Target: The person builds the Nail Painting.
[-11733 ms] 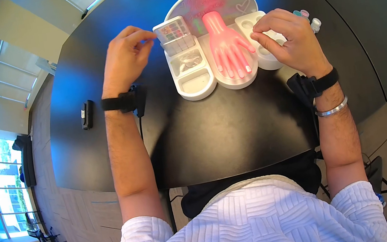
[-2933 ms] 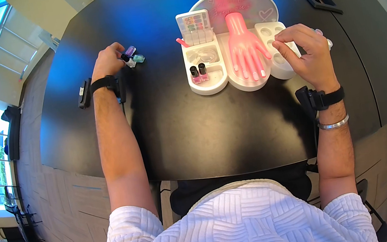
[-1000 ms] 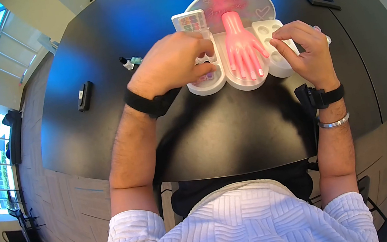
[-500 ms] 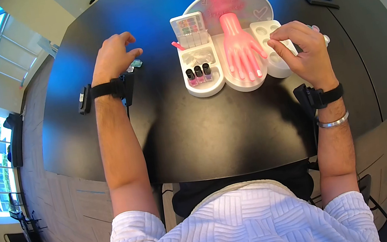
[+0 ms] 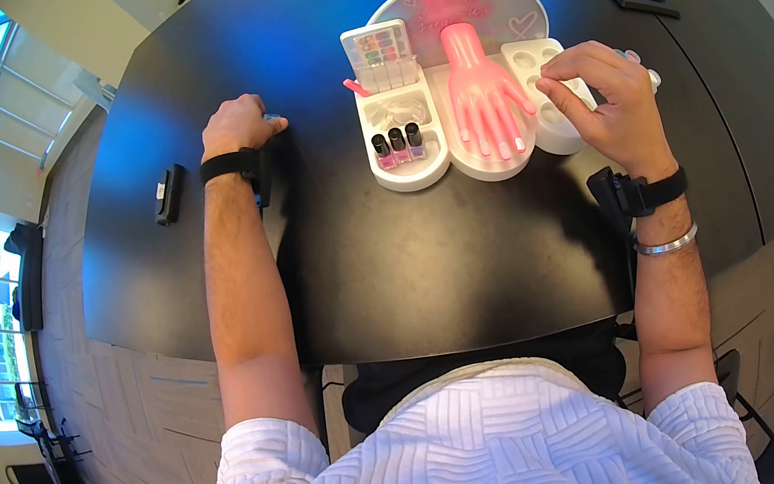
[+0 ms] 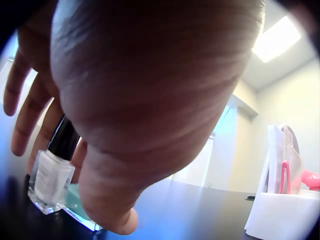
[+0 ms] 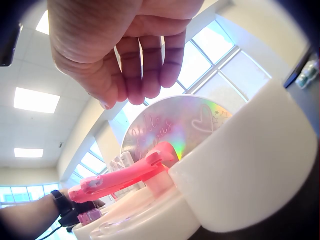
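Done: three bottles point(image 5: 400, 153) standing in front well point(image 5: 432, 148). Left: white bottle point(image 6: 49, 179), teal bottle point(image 6: 75, 202) on table point(image 5: 451, 262) at left hand point(image 5: 237, 126); can't tell if gripped. Right hand point(image 5: 604, 91) empty, fingers loosely bent.

My head view looks forward and down across the tabletop point(image 5: 472, 269), the wrist views peer low and close past my left grip point(image 5: 237, 127) and right grip point(image 5: 595, 87), and all share the white stand point(image 5: 413, 179).
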Tool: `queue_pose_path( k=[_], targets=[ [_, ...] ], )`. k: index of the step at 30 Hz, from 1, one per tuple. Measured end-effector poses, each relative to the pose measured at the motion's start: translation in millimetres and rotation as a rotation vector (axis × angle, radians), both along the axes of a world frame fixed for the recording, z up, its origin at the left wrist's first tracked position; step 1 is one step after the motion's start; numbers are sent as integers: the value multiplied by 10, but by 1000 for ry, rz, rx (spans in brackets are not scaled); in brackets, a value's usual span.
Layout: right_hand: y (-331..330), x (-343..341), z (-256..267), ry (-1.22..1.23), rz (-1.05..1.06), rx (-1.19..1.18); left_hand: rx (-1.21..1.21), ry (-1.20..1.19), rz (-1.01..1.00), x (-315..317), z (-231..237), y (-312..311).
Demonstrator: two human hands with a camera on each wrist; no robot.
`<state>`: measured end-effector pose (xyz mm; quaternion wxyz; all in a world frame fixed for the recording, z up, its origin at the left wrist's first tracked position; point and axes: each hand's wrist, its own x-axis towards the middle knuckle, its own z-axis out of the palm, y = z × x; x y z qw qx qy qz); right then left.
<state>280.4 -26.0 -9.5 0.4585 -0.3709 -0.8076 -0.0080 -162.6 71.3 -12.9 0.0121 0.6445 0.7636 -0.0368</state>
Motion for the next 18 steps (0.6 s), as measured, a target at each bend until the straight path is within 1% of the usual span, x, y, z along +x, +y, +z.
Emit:
queue_pose_path(
  k=[4,6,7,9,11,13,14,15,16,18],
  targets=[
    [7,2,-6,-2,0,3,52,-55,-30,80,-7,-25],
    [5,6,-8,-3,-2,-5,157,-40,-119,91,-13,-40],
    [5,7,-10,-3,-5,-15,157,-40,-119,75,-34,-34],
    [10,9,-15,-1,-2,-14,304,-37,-249,36,-91,-9],
    [10,7,-14,2,0,-12,315,-50,-256,22,-91,84],
    [6,5,-12,0,-3,-15,327,-62,-266,58,-39,84],
    [3,5,-8,0,-4,-14,380,-100,-305,63,-11,71],
    [0,4,0,-3,-5,-17,432,-138,-345,98,55,32],
    [-3,3,4,-6,-6,-20,431,-138,-346,174,161,-35],
    [2,4,3,-5,-5,-11,500,-292,-446,350,373,-175]
  ],
)
